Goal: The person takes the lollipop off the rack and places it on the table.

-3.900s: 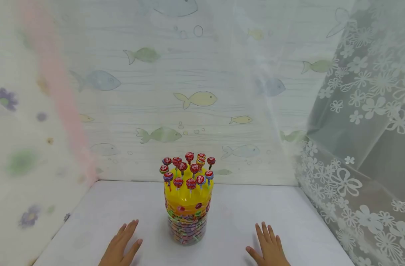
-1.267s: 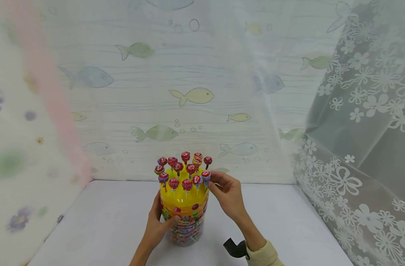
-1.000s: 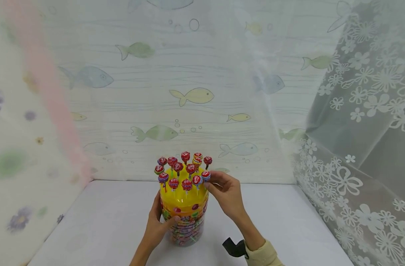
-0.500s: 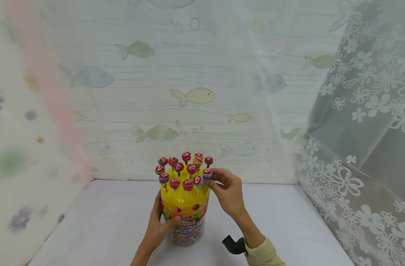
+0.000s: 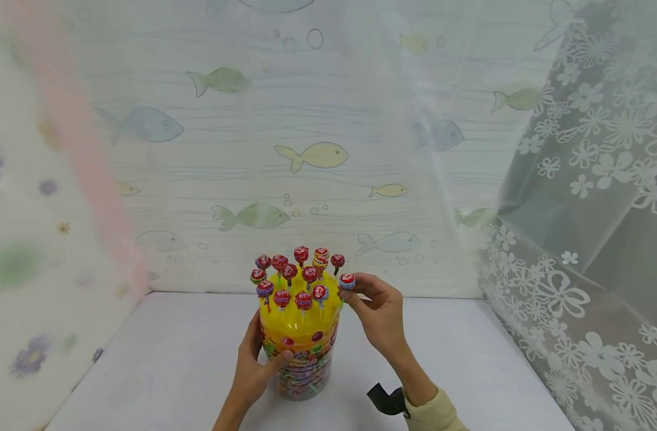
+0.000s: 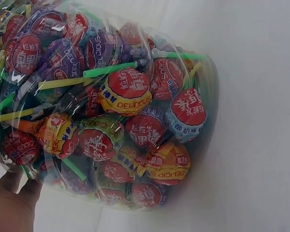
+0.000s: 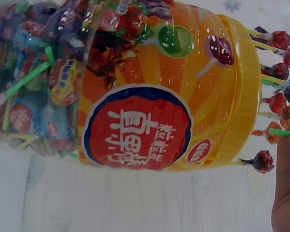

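A clear candy jar [image 7: 135,96] with an orange label and yellow lid [image 5: 296,317] stands on the white table, packed with wrapped lollipops. More lollipops stand upright in the lid, such as the red one [image 5: 282,299] at the front. My left hand [image 5: 255,365] grips the jar's left side, thumb across the front and fingers hidden behind. At the lid's right edge my right hand [image 5: 379,311] pinches a red and blue lollipop [image 5: 347,281] just under its head. Its green stick [image 7: 282,132] shows free of the lid in the right wrist view.
A black strap-like piece [image 5: 386,400] juts from the right sleeve [image 5: 435,413]. Behind the table [image 5: 188,335] hangs a fish-print curtain [image 5: 317,120]. A flower-print sheet [image 5: 32,269] hangs on the left and a lacy translucent one [image 5: 592,239] on the right.
Both hands came from resting apart on the table to the jar. The right hand took hold of the red and blue lollipop and drew it up and right, out of the lid.
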`<state>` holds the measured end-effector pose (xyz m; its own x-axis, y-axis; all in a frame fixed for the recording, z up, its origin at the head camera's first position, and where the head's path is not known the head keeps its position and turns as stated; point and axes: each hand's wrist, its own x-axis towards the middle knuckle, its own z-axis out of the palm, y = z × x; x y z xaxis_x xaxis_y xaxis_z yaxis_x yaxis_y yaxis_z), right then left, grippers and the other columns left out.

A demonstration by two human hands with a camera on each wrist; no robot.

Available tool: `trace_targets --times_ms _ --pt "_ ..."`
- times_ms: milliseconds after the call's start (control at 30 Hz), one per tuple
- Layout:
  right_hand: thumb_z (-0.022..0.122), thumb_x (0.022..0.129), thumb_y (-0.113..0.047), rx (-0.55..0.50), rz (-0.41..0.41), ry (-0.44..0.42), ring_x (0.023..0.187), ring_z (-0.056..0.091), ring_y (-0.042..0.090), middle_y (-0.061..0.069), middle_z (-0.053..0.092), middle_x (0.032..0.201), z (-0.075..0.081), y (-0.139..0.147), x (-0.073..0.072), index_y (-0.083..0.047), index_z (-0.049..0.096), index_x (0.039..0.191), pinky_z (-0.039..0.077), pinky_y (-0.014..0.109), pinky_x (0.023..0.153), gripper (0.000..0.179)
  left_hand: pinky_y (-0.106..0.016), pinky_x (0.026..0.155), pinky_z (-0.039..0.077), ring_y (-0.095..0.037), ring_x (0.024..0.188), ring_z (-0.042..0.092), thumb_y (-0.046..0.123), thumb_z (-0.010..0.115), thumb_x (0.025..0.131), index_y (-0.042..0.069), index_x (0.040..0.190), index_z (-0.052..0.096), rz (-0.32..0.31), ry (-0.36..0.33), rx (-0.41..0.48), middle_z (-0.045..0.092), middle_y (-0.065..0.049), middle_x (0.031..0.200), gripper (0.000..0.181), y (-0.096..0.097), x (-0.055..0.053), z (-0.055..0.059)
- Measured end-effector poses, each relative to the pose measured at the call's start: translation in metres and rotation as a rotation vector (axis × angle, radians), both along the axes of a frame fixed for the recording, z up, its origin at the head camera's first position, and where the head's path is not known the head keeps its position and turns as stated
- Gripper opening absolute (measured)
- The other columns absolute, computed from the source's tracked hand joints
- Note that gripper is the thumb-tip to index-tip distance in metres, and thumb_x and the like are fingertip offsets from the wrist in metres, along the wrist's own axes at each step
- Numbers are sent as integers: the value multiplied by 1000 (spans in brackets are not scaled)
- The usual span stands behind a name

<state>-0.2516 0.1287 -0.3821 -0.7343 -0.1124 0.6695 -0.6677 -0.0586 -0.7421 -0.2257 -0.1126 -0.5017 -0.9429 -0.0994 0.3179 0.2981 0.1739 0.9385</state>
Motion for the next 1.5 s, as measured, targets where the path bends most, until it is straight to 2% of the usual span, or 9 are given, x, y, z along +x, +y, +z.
trace_targets --times_ms 133,267,400,567,667,933,1200,1333,1500 --pt "69 92 5 -12 -2 27 92 74 13 15 74 104 -5 7 1 9 66 114 64 31 81 22 -14 112 32 -28 148 39 21 77 89 14 163 22 3 -5 20 36 -6 163 93 1 0 0" --pt "69 92 6 -16 -16 25 90 75 12 0 76 102 -12 15 0 11 65 113 64 29 80 22 -12 112 31 -25 148 39 20 76 90 15 163 21 1 -1 36 35 -5 164 91 2 0 0" --pt "69 90 8 -32 -25 -22 89 75 11 -6 76 100 -22 23 -2 13 65 112 64 31 79 23 -12 112 31 -7 145 41 19 76 90 17 163 22 -4 -4 48 35 -4 164 91 2 -1 -1" --pt "67 89 13 -75 -21 -78 87 75 12 1 76 99 -36 32 -7 17 62 113 64 33 77 24 -12 112 31 11 137 38 20 76 90 20 163 21 -13 -6 53 36 -3 164 91 1 -2 -1" --pt "67 89 14 -89 -24 -111 87 75 12 5 76 99 -44 38 -9 18 61 113 64 33 77 25 -13 113 31 5 140 39 20 76 89 20 163 21 -18 -14 56 36 -3 163 92 1 -2 -1" --pt "70 91 7 -89 -62 -264 86 76 12 2 77 96 -67 56 -18 19 60 116 64 33 77 30 -16 113 29 -30 149 37 19 75 90 17 163 18 -29 -15 47 33 -7 164 92 1 2 -1" --pt "71 91 4 -79 -156 -455 82 76 14 11 76 96 -89 72 -34 15 62 118 64 30 77 30 -12 112 27 -29 150 35 19 73 91 18 164 16 -51 -9 57 30 -8 166 92 0 3 -2" --pt "69 93 5 -55 -188 -544 83 77 17 24 74 101 -99 80 -43 13 63 118 64 30 77 27 -28 119 28 -29 151 34 20 71 93 17 164 13 -53 -28 51 27 -8 167 92 1 3 -4" --pt "67 94 3 31 -233 -612 85 77 24 23 75 101 -111 86 -54 13 63 117 64 28 75 26 -48 121 23 -34 152 30 20 70 94 17 164 12 -59 -23 48 25 -10 168 91 1 4 -4"
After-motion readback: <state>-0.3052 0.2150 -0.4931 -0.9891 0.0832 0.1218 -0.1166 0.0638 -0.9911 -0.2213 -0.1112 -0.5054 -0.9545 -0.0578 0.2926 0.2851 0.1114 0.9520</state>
